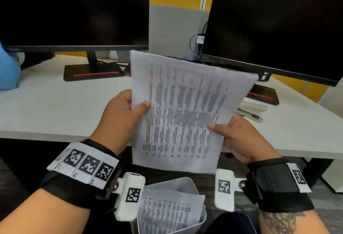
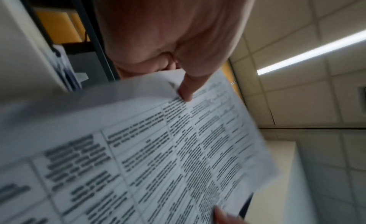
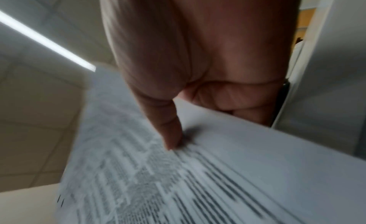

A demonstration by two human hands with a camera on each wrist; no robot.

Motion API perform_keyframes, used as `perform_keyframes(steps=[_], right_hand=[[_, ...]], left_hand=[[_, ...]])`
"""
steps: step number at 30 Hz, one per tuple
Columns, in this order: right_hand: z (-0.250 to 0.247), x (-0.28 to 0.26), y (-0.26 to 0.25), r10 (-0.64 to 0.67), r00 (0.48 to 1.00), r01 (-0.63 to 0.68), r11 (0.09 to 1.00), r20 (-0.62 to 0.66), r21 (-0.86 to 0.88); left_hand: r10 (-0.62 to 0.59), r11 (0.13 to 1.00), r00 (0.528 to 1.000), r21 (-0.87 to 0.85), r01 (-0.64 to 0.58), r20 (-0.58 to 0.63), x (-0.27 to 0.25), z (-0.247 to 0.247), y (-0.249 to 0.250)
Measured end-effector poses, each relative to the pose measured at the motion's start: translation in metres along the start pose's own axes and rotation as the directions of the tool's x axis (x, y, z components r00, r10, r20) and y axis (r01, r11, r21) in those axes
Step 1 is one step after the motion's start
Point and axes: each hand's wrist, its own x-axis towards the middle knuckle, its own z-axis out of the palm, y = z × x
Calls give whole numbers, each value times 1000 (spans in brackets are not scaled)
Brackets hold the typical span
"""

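Now I see the left hand (image 1: 120,111) and right hand (image 1: 239,137) each pinching one side of the printed paper (image 1: 181,111) (thumbs on top) above the desk (image 1: 46,107).

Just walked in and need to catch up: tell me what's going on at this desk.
A person holds printed paper up over the desk edge, the left hand pinching its left side and the right hand its right side. More printed sheets sit bent in a container below. Both monitors are dark.
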Motion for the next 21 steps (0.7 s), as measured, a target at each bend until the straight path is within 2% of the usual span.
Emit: perform_keyframes(steps=[3, 5, 9, 11, 13, 15, 16, 17, 18, 21], right_hand=[[0, 3, 0, -49, 994, 54, 997, -94, 51], [-2, 3, -1, -44, 992, 49, 998, -114, 42], [-5, 2, 2, 4, 999, -5, 999, -35, -51], [-2, 1, 0, -39, 996, 23, 982, -86, -189], [1, 0, -9, -185, 954, 71, 904, -236, -421], [3, -2, -23, -358, 840, 69, 815, -407, -575], [2, -1, -29, -427, 782, 50, 769, -454, -637], [-1, 3, -33, -465, 753, 14, 718, -465, -696], [-4, 8, -33, -464, 757, -45, 664, -459, -746], [-12, 29, -24, -287, 876, -233, 449, -387, -862]], left_hand=[[7, 1000, 998, -21, -5, 67, -3, 4, -6], [28, 1000, 998, -16, -27, 48, -3, 4, -6], [89, 992, 996, -91, -90, -22, -4, 3, 1], [126, 988, 992, -91, -127, -22, -7, 4, 5], [152, 986, 988, -73, -153, -17, -8, 4, 7], [167, 984, 986, -58, -167, -3, -9, 4, 6], [160, 985, 987, -60, -160, 3, -9, 4, 5], [148, 987, 989, -64, -148, 7, -9, 5, 4], [135, 989, 991, -67, -134, 9, -9, 5, 3], [118, 992, 993, -54, -117, 14, -8, 4, 0]])
